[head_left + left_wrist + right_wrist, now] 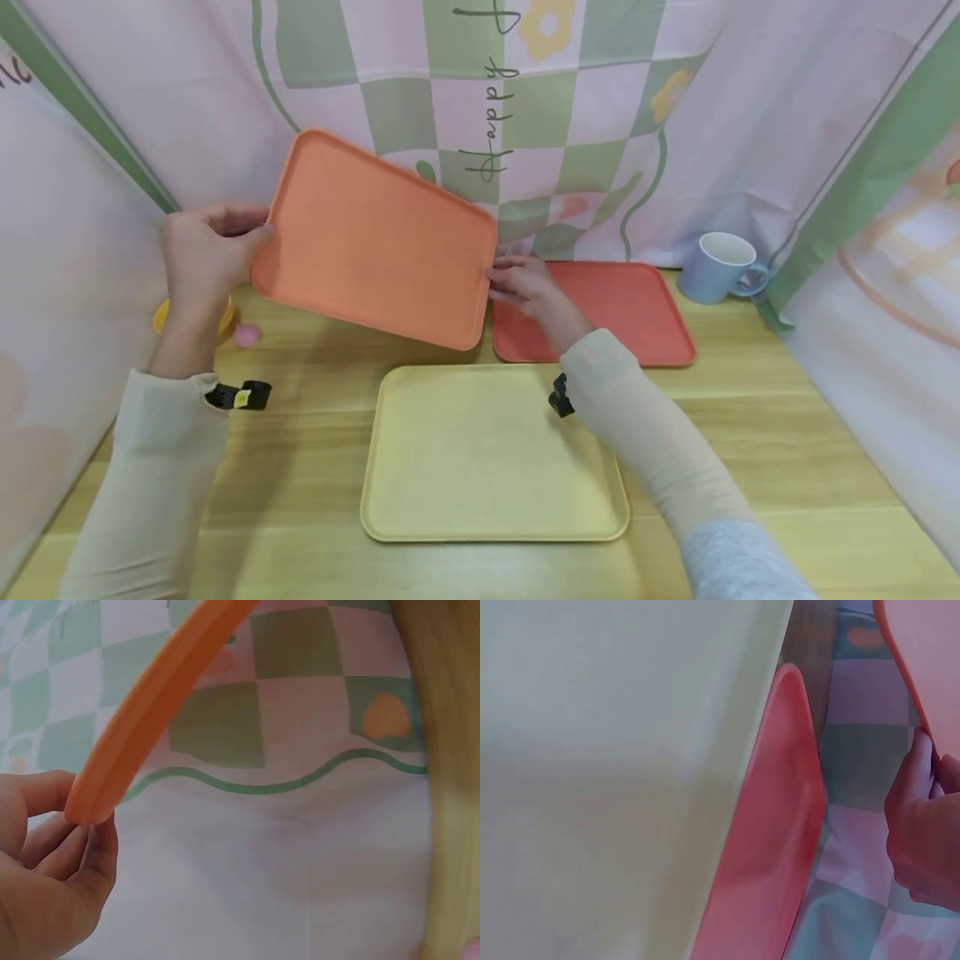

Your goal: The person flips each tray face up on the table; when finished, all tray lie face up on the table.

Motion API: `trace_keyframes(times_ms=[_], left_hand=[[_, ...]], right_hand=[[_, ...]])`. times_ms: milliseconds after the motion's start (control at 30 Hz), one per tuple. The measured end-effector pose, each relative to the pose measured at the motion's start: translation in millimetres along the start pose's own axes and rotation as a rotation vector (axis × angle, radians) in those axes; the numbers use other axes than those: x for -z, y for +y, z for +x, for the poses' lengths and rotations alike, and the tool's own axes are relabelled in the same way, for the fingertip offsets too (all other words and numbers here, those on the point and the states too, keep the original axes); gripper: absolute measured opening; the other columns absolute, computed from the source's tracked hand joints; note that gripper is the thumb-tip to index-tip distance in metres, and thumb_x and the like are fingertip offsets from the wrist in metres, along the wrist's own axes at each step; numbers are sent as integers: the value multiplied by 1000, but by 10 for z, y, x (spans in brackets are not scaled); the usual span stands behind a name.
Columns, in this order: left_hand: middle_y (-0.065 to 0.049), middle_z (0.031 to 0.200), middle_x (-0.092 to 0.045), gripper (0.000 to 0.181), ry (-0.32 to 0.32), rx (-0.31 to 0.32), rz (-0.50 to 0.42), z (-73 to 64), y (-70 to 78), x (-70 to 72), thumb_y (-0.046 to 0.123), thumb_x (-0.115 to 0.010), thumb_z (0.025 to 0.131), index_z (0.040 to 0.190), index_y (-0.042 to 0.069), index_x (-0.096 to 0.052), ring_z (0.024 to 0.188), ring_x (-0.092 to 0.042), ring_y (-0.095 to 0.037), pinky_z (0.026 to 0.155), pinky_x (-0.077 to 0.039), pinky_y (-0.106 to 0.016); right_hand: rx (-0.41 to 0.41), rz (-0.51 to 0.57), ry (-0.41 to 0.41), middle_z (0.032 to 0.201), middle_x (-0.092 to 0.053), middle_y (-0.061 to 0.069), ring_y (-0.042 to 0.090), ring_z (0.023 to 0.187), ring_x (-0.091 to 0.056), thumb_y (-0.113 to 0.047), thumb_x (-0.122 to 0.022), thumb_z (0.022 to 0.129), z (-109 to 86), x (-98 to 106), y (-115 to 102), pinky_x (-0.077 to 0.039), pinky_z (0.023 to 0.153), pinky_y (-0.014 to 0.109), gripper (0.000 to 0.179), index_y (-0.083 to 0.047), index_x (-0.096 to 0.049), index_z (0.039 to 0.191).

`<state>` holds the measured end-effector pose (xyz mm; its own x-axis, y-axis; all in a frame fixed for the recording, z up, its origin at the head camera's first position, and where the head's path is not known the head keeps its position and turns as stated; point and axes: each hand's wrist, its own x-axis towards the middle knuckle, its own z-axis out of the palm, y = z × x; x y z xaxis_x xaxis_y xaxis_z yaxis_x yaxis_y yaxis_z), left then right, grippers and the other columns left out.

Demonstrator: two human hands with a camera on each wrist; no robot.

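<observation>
An orange rectangular tray is held up off the table, tilted with its inner face toward me. My left hand pinches its left edge; in the left wrist view thumb and fingers lie on either side of the tray's rim. At the opposite edge my right hand grips the tray, fingers bent over the rim in the right wrist view. Below lies a pale yellow tray flat on the table. Behind it a red tray rests by the curtain, partly covered by my right forearm.
At the back right stands a blue mug with its handle to the right. A yellow round item shows partly behind my left wrist, beside a small pink object. Patterned curtains enclose the wooden table at the back and sides.
</observation>
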<state>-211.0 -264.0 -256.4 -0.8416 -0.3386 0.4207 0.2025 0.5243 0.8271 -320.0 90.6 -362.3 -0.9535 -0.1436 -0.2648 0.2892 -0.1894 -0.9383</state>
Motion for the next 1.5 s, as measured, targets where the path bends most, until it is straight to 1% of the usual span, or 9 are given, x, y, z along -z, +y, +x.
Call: trace_keyframes(times_ms=[267,467,667,933,1033,1200,1300,1367,1500], left_hand=[[22,81,-68,34,-72,33,13,-53,-148,18,17,-79,88,114,-3,-74,81,-66,0,70,-52,-13],[22,79,-67,32,-78,37,-8,-64,-211,10,15,-79,88,113,-4,-73,81,-65,-2,69,-52,-14],[19,83,-69,27,-118,149,-112,-45,-305,6,12,-81,87,111,1,-75,88,-64,-5,74,-53,-14],[17,86,-71,16,-153,293,-212,-48,-483,-7,11,-82,86,103,14,-80,99,-61,-9,81,-52,-16],[17,88,-72,18,-172,360,-240,-54,-552,-14,15,-83,86,104,17,-81,104,-60,-10,92,-51,-26],[14,107,-70,25,-211,489,-301,-69,-676,-22,19,-85,85,108,23,-80,111,-54,-10,106,-36,-65],[12,113,-67,26,-219,531,-322,-74,-739,-30,20,-86,84,109,25,-79,110,-53,-9,94,-46,-62],[12,110,-68,24,-215,539,-341,-79,-768,-36,19,-86,84,107,24,-80,106,-54,-10,76,-55,-45],[10,99,-70,22,-202,535,-433,-87,-818,-53,10,-85,83,104,18,-80,96,-55,-12,46,-40,-25]], right_hand=[[-10,-36,13,103,-69,8,17,86,-69,-3,-66,98,-56,76,-61,-54,97,38,42,-2,-60,140],[-4,-30,22,101,-71,8,17,83,-71,-4,-68,97,-80,108,-112,-56,91,36,42,-1,-62,138],[23,-43,12,100,-71,6,15,81,-71,-3,-67,97,-89,159,-142,-60,82,31,43,0,-59,140],[54,-58,-5,94,-72,4,12,79,-71,-1,-66,97,-108,186,-172,-58,86,33,43,3,-58,140],[67,-55,-1,91,-73,3,13,78,-72,-1,-66,97,-121,174,-179,-60,82,31,42,3,-59,138],[98,-50,-28,92,-71,5,14,78,-72,3,-63,98,-136,144,-179,-60,75,28,41,8,-57,138],[110,-56,-45,94,-69,6,14,79,-71,6,-61,98,-140,132,-173,-60,77,28,40,11,-55,138],[111,-66,-49,96,-68,6,14,80,-71,6,-61,98,-143,131,-170,-60,78,29,40,11,-55,138],[109,-89,-51,100,-68,7,14,80,-71,4,-61,99,-145,132,-172,-60,79,29,40,10,-55,138]])
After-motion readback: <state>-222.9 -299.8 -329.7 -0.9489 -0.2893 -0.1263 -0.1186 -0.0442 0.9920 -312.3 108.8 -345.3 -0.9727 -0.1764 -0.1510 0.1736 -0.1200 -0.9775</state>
